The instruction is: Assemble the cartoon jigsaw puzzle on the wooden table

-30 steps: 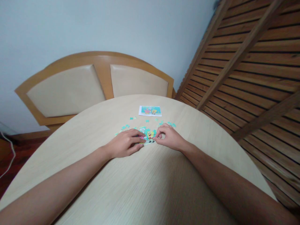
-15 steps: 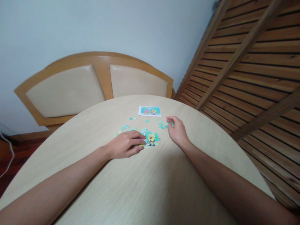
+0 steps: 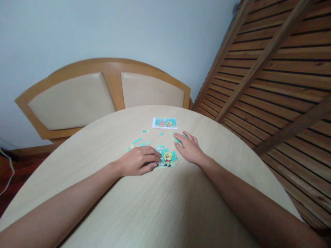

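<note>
A partly joined jigsaw puzzle (image 3: 168, 159) with cartoon figures on a teal ground lies on the round table (image 3: 144, 206). My left hand (image 3: 141, 159) rests flat over its left side, fingers stretched out, hiding part of the picture. To the right, my right hand (image 3: 188, 147) is open, its fingers spread over loose teal pieces (image 3: 178, 140) and covering most of them. Whether a fingertip presses on a piece I cannot make out. Behind the puzzle lies a picture card (image 3: 165, 123) with similar cartoon figures.
More loose puzzle pieces (image 3: 138, 141) are scattered beyond my left hand, and a single piece (image 3: 161, 134) lies before the card. A padded wooden headboard (image 3: 117, 82) stands behind the table's far edge. Wooden slats (image 3: 258, 82) rise on the right.
My right hand has moved left and spread over the loose pieces there. The joined puzzle has shifted slightly towards me. My left hand stays nearly in place on it.
</note>
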Action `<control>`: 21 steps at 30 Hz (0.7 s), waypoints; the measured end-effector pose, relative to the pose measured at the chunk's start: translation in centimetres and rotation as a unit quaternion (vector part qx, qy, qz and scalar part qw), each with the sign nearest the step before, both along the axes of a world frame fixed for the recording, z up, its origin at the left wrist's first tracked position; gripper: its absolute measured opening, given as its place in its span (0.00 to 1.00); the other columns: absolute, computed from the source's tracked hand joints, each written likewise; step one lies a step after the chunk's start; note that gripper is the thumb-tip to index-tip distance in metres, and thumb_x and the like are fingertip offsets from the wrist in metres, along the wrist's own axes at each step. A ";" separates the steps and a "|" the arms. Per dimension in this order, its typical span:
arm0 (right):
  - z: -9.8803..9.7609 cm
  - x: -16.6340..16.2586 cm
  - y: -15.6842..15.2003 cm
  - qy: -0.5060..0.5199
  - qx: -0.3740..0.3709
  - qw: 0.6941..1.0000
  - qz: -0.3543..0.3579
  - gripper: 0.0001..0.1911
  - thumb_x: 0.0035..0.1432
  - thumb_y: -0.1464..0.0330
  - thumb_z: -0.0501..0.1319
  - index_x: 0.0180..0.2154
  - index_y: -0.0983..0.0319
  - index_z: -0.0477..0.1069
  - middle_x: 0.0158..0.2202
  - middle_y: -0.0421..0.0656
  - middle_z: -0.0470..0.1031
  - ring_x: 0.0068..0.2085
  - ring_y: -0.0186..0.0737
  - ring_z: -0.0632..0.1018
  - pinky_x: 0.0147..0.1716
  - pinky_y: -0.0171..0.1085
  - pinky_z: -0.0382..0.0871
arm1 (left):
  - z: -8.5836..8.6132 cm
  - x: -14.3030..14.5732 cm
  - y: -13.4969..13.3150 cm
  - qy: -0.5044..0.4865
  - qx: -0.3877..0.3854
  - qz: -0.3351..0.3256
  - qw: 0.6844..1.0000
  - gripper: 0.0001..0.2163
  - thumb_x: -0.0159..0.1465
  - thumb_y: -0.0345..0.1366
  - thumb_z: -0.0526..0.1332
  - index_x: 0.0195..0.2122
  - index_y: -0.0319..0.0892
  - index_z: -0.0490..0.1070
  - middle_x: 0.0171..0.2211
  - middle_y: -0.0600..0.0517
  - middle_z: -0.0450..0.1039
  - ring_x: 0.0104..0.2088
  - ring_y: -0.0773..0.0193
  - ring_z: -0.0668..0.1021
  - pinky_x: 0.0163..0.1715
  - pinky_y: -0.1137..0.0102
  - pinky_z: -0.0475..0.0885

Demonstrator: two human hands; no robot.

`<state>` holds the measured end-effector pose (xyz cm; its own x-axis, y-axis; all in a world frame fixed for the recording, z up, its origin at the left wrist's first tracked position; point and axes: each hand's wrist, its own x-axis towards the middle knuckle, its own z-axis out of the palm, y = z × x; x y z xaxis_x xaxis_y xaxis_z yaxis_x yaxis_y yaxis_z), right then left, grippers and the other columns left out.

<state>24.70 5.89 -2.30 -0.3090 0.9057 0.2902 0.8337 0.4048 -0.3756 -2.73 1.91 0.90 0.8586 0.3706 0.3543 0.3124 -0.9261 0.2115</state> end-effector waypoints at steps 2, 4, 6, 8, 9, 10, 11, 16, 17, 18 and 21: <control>0.2 0.0 -0.1 0.001 -0.004 1.000 0.007 0.21 0.67 0.65 0.53 0.60 0.56 0.68 0.63 0.43 0.70 0.69 0.58 0.58 0.63 0.62 0.51 | 0.1 0.0 0.0 -0.001 -0.002 -0.001 1.000 0.11 0.72 0.34 0.55 0.50 0.43 0.74 0.48 0.46 0.78 0.50 0.58 0.78 0.53 0.60 0.75; 0.3 0.0 -0.2 -0.007 -0.005 1.000 0.013 0.23 0.67 0.65 0.52 0.61 0.56 0.66 0.64 0.43 0.69 0.69 0.58 0.57 0.64 0.62 0.51 | 0.1 0.1 -0.1 -0.002 -0.001 -0.001 1.000 0.11 0.72 0.34 0.55 0.49 0.42 0.74 0.48 0.46 0.78 0.50 0.58 0.78 0.53 0.60 0.75; 0.3 -0.1 -0.2 -0.022 -0.008 1.000 0.021 0.25 0.68 0.65 0.52 0.64 0.57 0.63 0.67 0.43 0.64 0.70 0.59 0.55 0.64 0.62 0.49 | 0.1 0.1 -0.1 -0.003 0.001 -0.002 1.000 0.11 0.72 0.34 0.55 0.49 0.42 0.74 0.48 0.46 0.78 0.50 0.58 0.79 0.53 0.60 0.75; 0.4 -0.1 -0.1 -0.038 -0.012 0.999 0.028 0.26 0.68 0.65 0.51 0.66 0.56 0.61 0.69 0.44 0.60 0.71 0.60 0.53 0.65 0.63 0.47 | 0.1 0.2 -0.1 -0.004 0.001 -0.004 1.000 0.11 0.72 0.35 0.55 0.49 0.43 0.74 0.48 0.46 0.78 0.49 0.58 0.79 0.53 0.60 0.75; 0.4 -0.1 -0.1 -0.043 -0.013 0.998 0.032 0.26 0.68 0.65 0.51 0.66 0.56 0.61 0.69 0.44 0.60 0.72 0.60 0.52 0.65 0.63 0.46 | 0.1 0.3 -0.1 -0.004 0.001 -0.005 1.000 0.11 0.72 0.35 0.55 0.49 0.43 0.74 0.48 0.46 0.78 0.49 0.58 0.79 0.53 0.60 0.75; 0.5 -0.2 -0.1 -0.046 -0.014 0.998 0.036 0.26 0.68 0.65 0.50 0.66 0.56 0.61 0.69 0.44 0.61 0.72 0.60 0.52 0.65 0.64 0.46 | 0.1 0.3 -0.1 -0.005 0.001 -0.006 1.000 0.11 0.72 0.35 0.55 0.49 0.43 0.75 0.47 0.46 0.79 0.49 0.58 0.79 0.53 0.60 0.75; 0.6 -0.2 -0.2 -0.045 -0.012 0.998 0.041 0.25 0.69 0.65 0.50 0.65 0.56 0.62 0.69 0.44 0.62 0.72 0.60 0.52 0.65 0.64 0.45 | 0.1 0.3 -0.2 -0.005 0.002 -0.006 1.000 0.11 0.71 0.35 0.55 0.49 0.43 0.75 0.47 0.46 0.79 0.49 0.58 0.79 0.52 0.61 0.75; 1.3 -0.3 -0.4 -0.017 0.019 0.995 0.100 0.19 0.68 0.66 0.54 0.58 0.57 0.69 0.61 0.46 0.72 0.69 0.55 0.59 0.65 0.59 0.50 | 0.2 0.4 -0.3 -0.004 0.006 -0.002 1.000 0.11 0.71 0.35 0.55 0.49 0.43 0.75 0.47 0.46 0.79 0.49 0.58 0.79 0.52 0.61 0.75; 1.3 -0.4 -0.4 -0.007 0.028 0.994 0.110 0.18 0.67 0.66 0.55 0.57 0.57 0.70 0.60 0.46 0.73 0.68 0.54 0.61 0.64 0.58 0.52 | 0.2 0.3 -0.3 -0.005 0.008 -0.003 1.000 0.11 0.72 0.35 0.55 0.48 0.43 0.75 0.47 0.47 0.79 0.49 0.59 0.79 0.52 0.61 0.75; 1.3 -0.4 -0.4 0.006 0.035 0.992 0.118 0.17 0.67 0.66 0.57 0.55 0.57 0.71 0.58 0.47 0.75 0.67 0.53 0.63 0.63 0.57 0.54 | 0.2 0.3 -0.3 -0.007 0.010 -0.005 1.000 0.11 0.72 0.35 0.55 0.48 0.43 0.75 0.46 0.47 0.79 0.48 0.59 0.80 0.52 0.61 0.75; 1.1 -0.4 -0.3 0.051 0.048 0.988 0.135 0.17 0.65 0.66 0.60 0.55 0.56 0.70 0.51 0.45 0.79 0.63 0.50 0.68 0.60 0.53 0.59 | 0.3 0.5 -0.5 -0.012 0.013 -0.017 1.000 0.11 0.72 0.35 0.54 0.46 0.44 0.76 0.45 0.47 0.80 0.48 0.60 0.80 0.51 0.63 0.75</control>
<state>24.32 5.60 -1.16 -0.5007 0.7610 0.4125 0.6503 0.6452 -0.4011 -2.27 1.44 1.24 0.8613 0.3320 0.3847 0.2759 -0.9413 0.1945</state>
